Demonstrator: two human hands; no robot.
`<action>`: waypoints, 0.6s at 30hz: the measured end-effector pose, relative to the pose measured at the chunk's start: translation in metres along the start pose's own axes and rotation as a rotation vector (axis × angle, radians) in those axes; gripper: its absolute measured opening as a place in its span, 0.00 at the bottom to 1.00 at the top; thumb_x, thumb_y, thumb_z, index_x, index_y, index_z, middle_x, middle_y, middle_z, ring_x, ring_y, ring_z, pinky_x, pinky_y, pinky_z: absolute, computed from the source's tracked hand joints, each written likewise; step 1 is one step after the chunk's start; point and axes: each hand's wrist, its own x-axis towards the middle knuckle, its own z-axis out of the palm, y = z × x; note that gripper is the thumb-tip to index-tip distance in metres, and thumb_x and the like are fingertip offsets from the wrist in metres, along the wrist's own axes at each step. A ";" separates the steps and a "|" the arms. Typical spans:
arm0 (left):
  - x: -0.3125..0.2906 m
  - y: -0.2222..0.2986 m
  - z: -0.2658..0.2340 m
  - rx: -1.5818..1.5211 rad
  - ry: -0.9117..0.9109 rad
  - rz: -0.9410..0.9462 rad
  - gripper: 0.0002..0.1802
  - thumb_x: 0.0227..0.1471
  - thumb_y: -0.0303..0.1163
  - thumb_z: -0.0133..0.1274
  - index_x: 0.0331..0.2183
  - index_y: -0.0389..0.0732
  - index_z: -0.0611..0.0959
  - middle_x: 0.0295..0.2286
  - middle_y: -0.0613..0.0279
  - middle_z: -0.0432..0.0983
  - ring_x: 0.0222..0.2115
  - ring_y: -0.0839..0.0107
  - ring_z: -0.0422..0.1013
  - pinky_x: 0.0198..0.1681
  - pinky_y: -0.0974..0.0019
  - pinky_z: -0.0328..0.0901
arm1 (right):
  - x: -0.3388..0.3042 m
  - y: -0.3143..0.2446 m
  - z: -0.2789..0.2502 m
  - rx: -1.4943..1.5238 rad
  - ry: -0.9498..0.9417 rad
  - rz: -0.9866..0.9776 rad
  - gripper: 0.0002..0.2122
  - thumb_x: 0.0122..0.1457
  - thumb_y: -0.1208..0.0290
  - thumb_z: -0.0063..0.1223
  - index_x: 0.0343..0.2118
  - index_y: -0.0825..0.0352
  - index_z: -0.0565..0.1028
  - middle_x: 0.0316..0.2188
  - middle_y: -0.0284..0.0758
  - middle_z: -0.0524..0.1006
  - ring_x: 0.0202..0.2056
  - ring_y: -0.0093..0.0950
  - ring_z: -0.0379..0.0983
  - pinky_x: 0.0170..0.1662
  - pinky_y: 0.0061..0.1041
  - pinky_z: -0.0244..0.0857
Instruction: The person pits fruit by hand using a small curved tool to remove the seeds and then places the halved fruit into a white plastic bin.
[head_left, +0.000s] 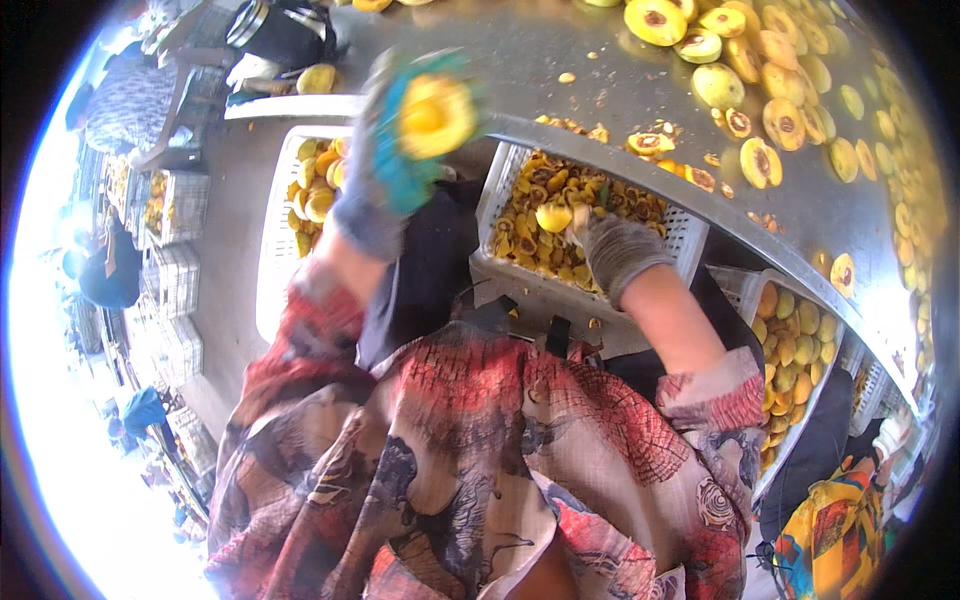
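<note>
My left hand (393, 150), in a teal and grey glove smeared by motion, holds a yellow peach half (437, 116) above the table's near edge. The cut face is up, with a hollow in its middle and no pit showing. My right hand (618, 247), in a grey glove, is closed above a white crate (540, 273) of peach pits and scraps (535, 190). At its fingertips is a rounded yellow piece (553, 218). The fingers hide whatever else they grip.
Halved peaches (783, 124), many with pits, lie heaped on the metal table (560, 105). White crates of peaches stand left (272, 290) and right (795, 350) of me. A co-worker in a patterned top (130, 105) is far left; a colourful sleeve (835, 530) shows lower right.
</note>
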 end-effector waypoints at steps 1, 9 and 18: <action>-0.008 0.016 -0.024 0.033 0.149 -0.058 0.23 0.54 0.38 0.41 0.48 0.34 0.63 0.39 0.56 0.70 0.40 0.71 0.68 0.43 0.68 0.64 | 0.003 0.005 0.008 -0.036 0.002 -0.019 0.14 0.54 0.68 0.37 0.43 0.68 0.64 0.30 0.46 0.74 0.35 0.40 0.72 0.37 0.36 0.65; 0.014 0.027 -0.017 1.246 0.026 0.133 0.20 0.42 0.25 0.53 0.42 0.41 0.74 0.39 0.57 0.71 0.39 0.66 0.68 0.41 0.65 0.63 | -0.004 0.012 0.011 0.136 -0.069 0.068 0.13 0.55 0.71 0.33 0.40 0.65 0.69 0.33 0.45 0.74 0.35 0.37 0.72 0.35 0.36 0.66; 0.140 -0.169 0.199 1.547 -0.776 0.364 0.30 0.42 0.37 0.53 0.48 0.39 0.67 0.42 0.49 0.67 0.44 0.54 0.63 0.48 0.61 0.58 | -0.012 -0.004 0.014 0.007 -0.051 -0.050 0.13 0.46 0.73 0.48 0.38 0.64 0.72 0.37 0.38 0.75 0.38 0.35 0.73 0.37 0.34 0.67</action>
